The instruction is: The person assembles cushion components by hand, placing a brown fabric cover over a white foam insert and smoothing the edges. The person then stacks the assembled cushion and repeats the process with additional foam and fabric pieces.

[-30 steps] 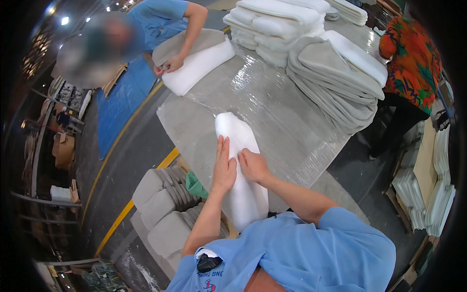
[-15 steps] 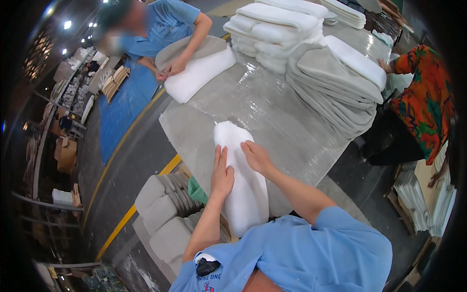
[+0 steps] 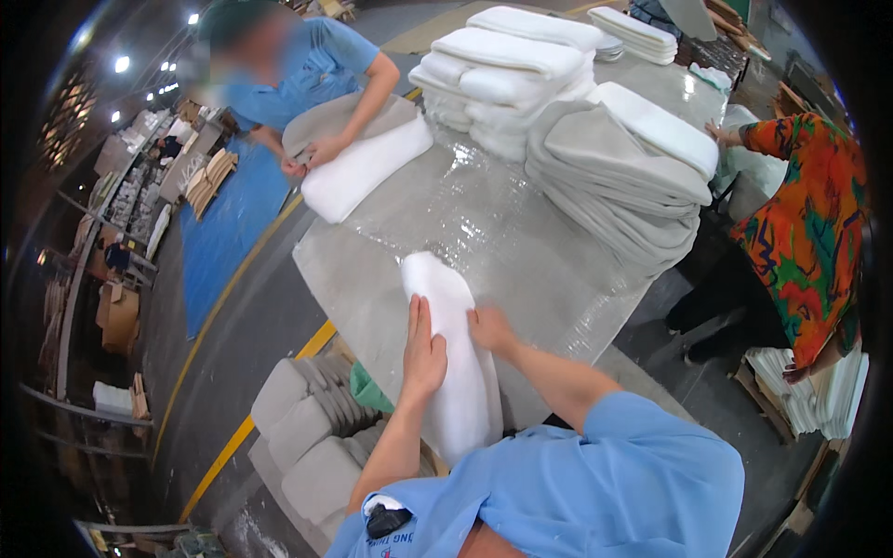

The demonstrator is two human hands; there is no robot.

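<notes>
A long white wadding pad (image 3: 456, 367) with a rounded far end lies lengthwise in front of me, its near end against my shirt. My left hand (image 3: 425, 358) holds its left side, fingers stretched along it and thumb over the top. Gripping the right edge is my right hand (image 3: 490, 331), its fingertips partly hidden by the pad. The pad rests on the plastic-covered table (image 3: 539, 279). Whether anything covers its underside cannot be seen.
Across the table, a co-worker in blue (image 3: 321, 56) handles a grey cover (image 3: 326, 121) on a white pad (image 3: 367, 172). White pads (image 3: 507, 60) and grey covers (image 3: 619, 177) are stacked far right. Another person (image 3: 809, 214) stands right. Grey stacked pieces (image 3: 302, 418) sit lower left.
The view has shifted slightly, so the table and stacks sit a little lower and further left. My right hand has slid closer to the pad's right edge. The person on the right has shifted posture.
</notes>
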